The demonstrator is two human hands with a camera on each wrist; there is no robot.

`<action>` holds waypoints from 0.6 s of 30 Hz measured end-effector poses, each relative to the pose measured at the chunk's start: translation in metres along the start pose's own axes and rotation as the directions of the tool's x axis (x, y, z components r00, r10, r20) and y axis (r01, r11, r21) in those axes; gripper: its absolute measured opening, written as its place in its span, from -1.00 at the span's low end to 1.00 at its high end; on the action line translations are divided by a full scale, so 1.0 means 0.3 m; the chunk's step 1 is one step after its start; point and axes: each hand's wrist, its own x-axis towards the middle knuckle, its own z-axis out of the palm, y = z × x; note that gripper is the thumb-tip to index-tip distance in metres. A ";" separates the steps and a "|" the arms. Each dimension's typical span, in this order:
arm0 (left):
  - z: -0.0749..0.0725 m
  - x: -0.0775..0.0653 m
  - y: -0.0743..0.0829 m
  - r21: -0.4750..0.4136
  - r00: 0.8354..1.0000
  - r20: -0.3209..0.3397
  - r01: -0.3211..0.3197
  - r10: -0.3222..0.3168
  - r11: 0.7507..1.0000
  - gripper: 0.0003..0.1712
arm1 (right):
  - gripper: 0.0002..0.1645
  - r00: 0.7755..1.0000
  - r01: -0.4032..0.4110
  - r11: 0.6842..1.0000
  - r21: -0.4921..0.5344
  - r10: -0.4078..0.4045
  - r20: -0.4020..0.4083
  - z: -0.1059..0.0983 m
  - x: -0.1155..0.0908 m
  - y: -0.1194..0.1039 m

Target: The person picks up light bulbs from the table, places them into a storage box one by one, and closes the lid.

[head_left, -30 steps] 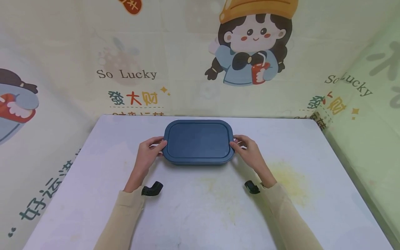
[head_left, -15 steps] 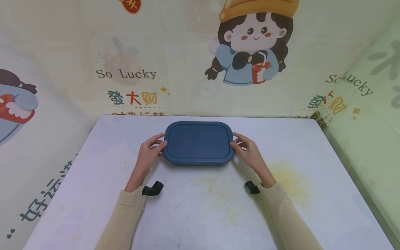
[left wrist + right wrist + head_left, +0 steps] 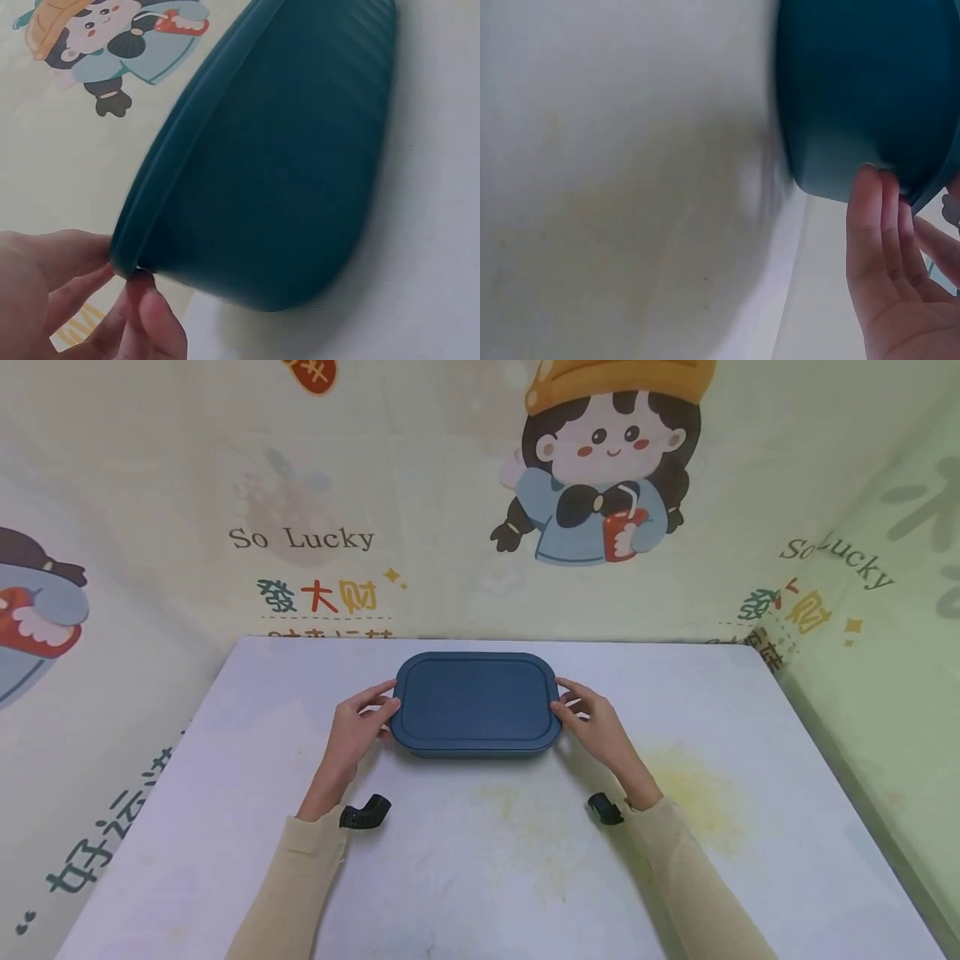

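A dark blue rectangular lidded box (image 3: 476, 702) with rounded corners is near the table's far side in the head view, its lid on top. My left hand (image 3: 355, 727) grips its left end, thumb on the lid's rim. At the right end, my right hand (image 3: 597, 727) holds the box in the same way. The left wrist view shows the box's side wall (image 3: 262, 165) and the left fingers pinching the overhanging rim. In the right wrist view, several right fingers (image 3: 866, 225) lie against the end wall under the rim. The box's inside is hidden by the lid.
The white table (image 3: 480, 860) has a yellowish stain (image 3: 693, 797) right of the box. A printed cloth backdrop (image 3: 442, 527) rises behind its far edge and along both sides. Black wrist devices (image 3: 366, 812) sit at both cuffs.
The box's far edge has come slightly lower in the head view, and the index fingers have shifted a little at its ends. Both hands keep their hold; the last half second is almost still.
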 end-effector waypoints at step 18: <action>-0.033 -0.035 0.089 0.165 0.994 -0.027 -0.098 0.104 0.982 -0.48 | -0.38 0.997 0.063 0.996 -0.065 -0.066 -0.039 -0.049 -0.020 -0.088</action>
